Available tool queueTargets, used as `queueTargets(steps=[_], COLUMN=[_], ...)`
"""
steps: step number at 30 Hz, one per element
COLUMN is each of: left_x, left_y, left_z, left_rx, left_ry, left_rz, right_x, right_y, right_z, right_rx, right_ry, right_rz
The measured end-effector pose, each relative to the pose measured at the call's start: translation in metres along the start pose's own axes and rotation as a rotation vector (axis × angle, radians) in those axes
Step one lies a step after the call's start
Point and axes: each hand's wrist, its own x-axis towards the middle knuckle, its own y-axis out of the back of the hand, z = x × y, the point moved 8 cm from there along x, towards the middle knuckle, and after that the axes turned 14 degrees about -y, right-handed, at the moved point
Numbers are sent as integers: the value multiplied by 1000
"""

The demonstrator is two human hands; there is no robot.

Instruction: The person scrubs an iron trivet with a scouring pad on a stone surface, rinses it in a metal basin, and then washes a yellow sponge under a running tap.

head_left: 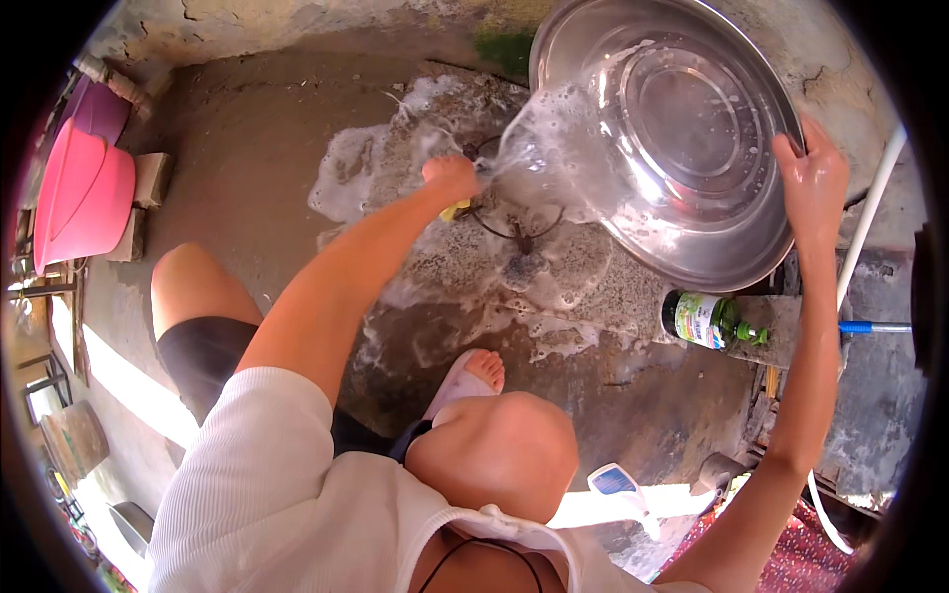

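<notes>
My right hand [813,183] grips the rim of a large, shiny stainless steel basin [692,128], thumb inside and fingers behind the edge. The basin is tilted, and a sheet of foamy water [554,148] pours over its left side. Out to the left of that water, my left hand [452,178] is closed, with the edge of a yellow sponge [456,210] showing beneath it. Under the stream, a dark metal ring stand [522,242] sits on a wet stone slab [603,287] covered with suds.
A green bottle with a pump top [704,320] lies on its side below the basin. At far left, a pink bucket [91,193] stands on bricks. A white-handled brush [625,491] lies near my knee. A white pipe [872,212] runs along the right.
</notes>
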Motion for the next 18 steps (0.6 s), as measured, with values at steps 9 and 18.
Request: queueTargets(steps=[9, 18], left_x=[0, 28], left_y=[4, 27], left_z=[-42, -117], left_rx=[-251, -43], left_ry=[43, -99], left_rz=[-7, -3], right_x=[-84, -221], right_y=[34, -92], right_z=[31, 273], right_rx=[-192, 700], right_ry=[4, -1050], right_rz=[296, 387])
